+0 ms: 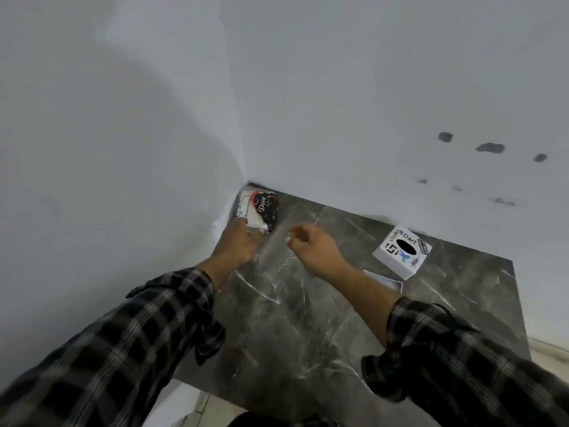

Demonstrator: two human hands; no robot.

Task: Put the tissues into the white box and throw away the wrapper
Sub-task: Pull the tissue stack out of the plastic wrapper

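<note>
A tissue pack (258, 211) in a clear wrapper with a black and red "Dove" print lies in the far left corner of the dark marble table (323, 318). My left hand (238, 245) rests on the pack's near edge with its fingers closed on the wrapper. To the right of the pack hovers my right hand (317, 248), fingers loosely curled, holding nothing. The white box (401, 251), a cube with stickers and a dark oval slot on top, stands at the table's far right, well apart from both hands.
White walls (154, 134) meet at the corner right behind the pack. A flat white piece (386, 280) lies on the table just in front of the white box. The table's right edge (520, 303) and near edge drop to a pale floor.
</note>
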